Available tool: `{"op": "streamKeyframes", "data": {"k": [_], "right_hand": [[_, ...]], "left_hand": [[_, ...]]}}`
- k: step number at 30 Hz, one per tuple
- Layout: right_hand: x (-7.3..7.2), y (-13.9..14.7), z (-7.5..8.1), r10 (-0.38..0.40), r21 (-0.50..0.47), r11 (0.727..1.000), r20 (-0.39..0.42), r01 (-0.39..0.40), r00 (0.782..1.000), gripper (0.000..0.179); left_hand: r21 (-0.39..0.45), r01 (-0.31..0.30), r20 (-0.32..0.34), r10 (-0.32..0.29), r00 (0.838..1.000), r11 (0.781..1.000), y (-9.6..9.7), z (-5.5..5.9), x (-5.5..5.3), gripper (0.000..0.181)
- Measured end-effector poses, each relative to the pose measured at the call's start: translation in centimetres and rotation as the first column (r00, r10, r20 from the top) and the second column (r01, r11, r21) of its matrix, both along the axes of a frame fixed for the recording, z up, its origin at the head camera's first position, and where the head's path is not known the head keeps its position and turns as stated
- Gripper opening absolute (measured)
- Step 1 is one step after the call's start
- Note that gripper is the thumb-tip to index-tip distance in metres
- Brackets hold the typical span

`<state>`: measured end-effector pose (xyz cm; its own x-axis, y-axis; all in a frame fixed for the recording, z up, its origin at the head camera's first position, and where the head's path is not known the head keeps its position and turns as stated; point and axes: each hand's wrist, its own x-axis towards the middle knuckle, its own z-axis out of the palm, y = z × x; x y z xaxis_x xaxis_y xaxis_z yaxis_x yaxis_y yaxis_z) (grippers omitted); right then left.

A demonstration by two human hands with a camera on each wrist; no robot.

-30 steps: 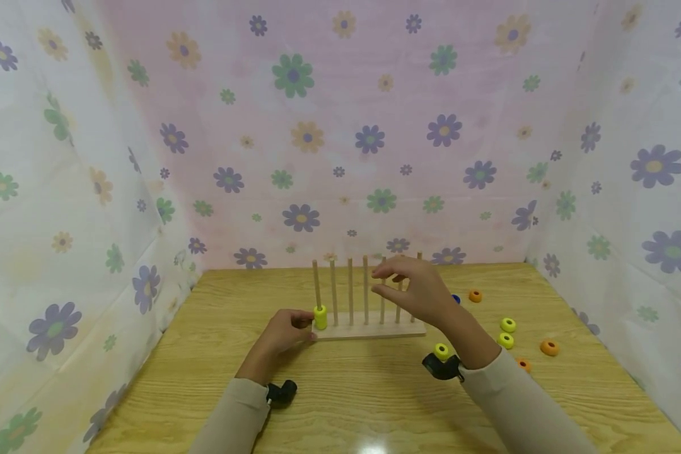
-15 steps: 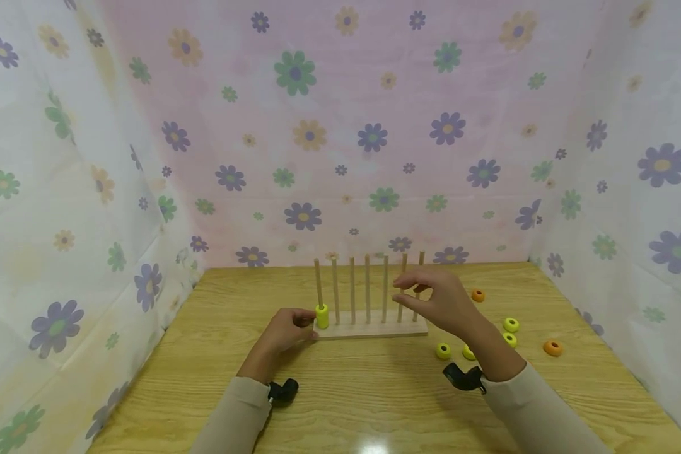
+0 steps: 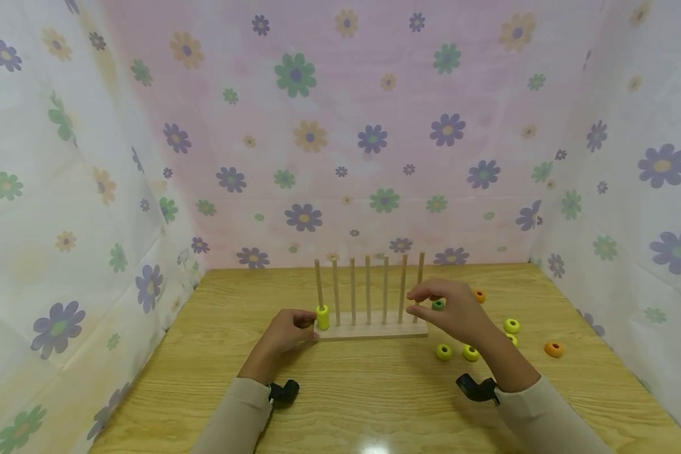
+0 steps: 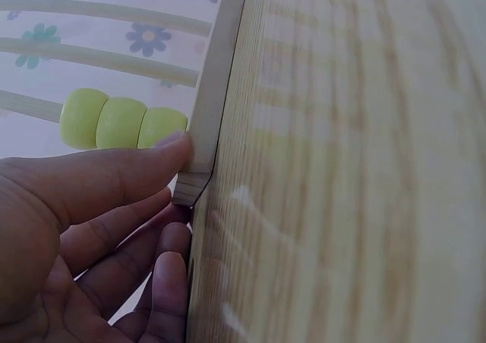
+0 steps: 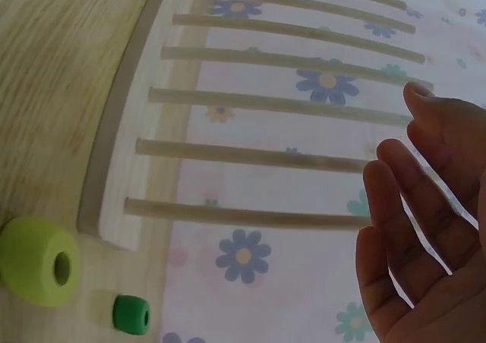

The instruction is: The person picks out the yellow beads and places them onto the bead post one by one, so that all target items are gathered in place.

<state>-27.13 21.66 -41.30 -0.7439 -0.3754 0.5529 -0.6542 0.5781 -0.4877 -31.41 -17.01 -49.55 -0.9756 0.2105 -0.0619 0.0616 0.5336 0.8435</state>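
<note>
Pale wooden rack with seven upright pegs stood on the wood-grain table, left end pinched in the left hand. Right hand, thumb and fingers parted, holding nothing, hovered near the rightmost peg.

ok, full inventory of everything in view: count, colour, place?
peg rack: one, pale wood, mid-table
pegs: seven, pale wood, upright in a row along the rack
threaded beads: three, yellow, on the leftmost peg
yellow beads: four, loose, right of rack
orange beads: two visible, loose, far right
green bead: one, near rack's right end
tabletop: one, wood-grain, under everything
floral fabric: pink behind, white at sides
wrist cameras: two, black, one per wrist
sleeves: two, beige
left hand: one, gripping rack's left end
right hand: one, by the rightmost peg
</note>
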Motion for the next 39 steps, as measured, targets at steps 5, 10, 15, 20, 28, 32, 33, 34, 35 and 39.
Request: {"op": "streamKeyframes", "data": {"k": [5,10,15,20,28,32,33,34,35,39], "right_hand": [[0.2,0.9,-1.2,-0.005,0.008,1.0,0.099,0.005,0.995,0.019],[-0.1,1.8,-2.1,0.015,0.007,1.0,0.19,-0.017,0.982,0.018],[-0.7,2.7,-2.9,0.047,0.007,0.999,0.26,-0.05,0.964,0.018],[-1.2,3.5,-4.1,0.094,0.008,0.995,0.34,-0.103,0.936,0.029],[-1.8,4.5,-5.5,0.107,0.036,0.99,0.447,-0.137,0.888,0.031],[-2.0,5.3,-5.8,0.141,0.002,0.987,0.494,-0.163,0.858,0.034],[-2.1,5.5,-5.9,0.151,-0.009,0.985,0.511,-0.17,0.846,0.035],[-2.2,5.8,-6.0,0.161,-0.021,0.984,0.528,-0.177,0.834,0.036],[-2.3,6.0,-6.1,0.171,-0.031,0.982,0.543,-0.184,0.822,0.037],[-2.5,6.6,-6.5,0.201,-0.051,0.976,0.573,-0.21,0.794,0.041]], "left_hand": [[-0.005,0.009,-0.005,-0.009,1.0,1.0,0.0,0.0,0.0,0.048],[-0.002,0.007,-0.005,-0.007,1.0,1.0,0.0,0.2,0.0,0.048],[0.008,0.004,0.001,-0.004,1.0,1.0,0.1,0.3,0.0,0.049],[-0.005,0.004,0.002,-0.004,1.0,1.0,0.1,0.3,0.2,0.047],[0.01,0.001,0.005,-0.001,1.0,1.0,0.0,0.1,0.3,0.046],[0.007,-0.005,-0.002,0.005,1.0,1.0,0.1,0.2,0.3,0.046],[0.007,-0.006,-0.003,0.006,1.0,1.0,0.1,0.2,0.3,0.046],[0.007,-0.005,-0.005,0.005,1.0,1.0,0.1,0.2,0.3,0.046],[0.008,-0.005,-0.007,0.005,1.0,1.0,0.1,0.2,0.3,0.046],[0.008,0.009,-0.009,-0.009,1.0,1.0,0.0,-0.1,0.2,0.048]]}}
